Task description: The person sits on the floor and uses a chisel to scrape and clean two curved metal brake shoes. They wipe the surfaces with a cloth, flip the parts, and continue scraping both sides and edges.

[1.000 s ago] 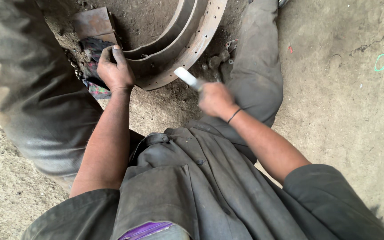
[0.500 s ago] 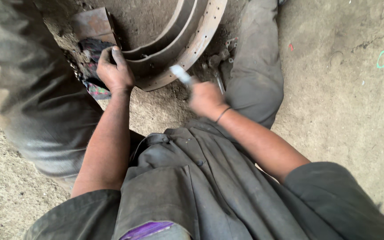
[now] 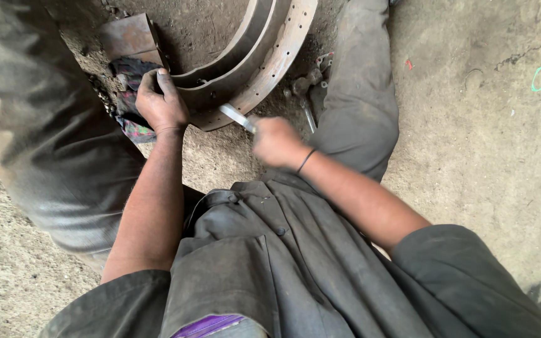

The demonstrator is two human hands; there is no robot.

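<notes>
Dusty concrete floor (image 3: 471, 156), person seated w/ legs apart. Left hand (image 3: 161, 103) reaches fwd, arm straight, fingers curled over the near end of a curved metal brake shoe (image 3: 264, 59) lying on the floor btwn the legs. Right hand (image 3: 275, 141), blurred, fingers wrapped round a small metal tool (image 3: 236, 116), tip just beside the shoe's edge. Rag (image 3: 129, 94) under left hand.

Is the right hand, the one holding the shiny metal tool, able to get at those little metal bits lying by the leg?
Probably yes: the right hand is near the small grey metal parts, with only bare dirt ground between.
</notes>
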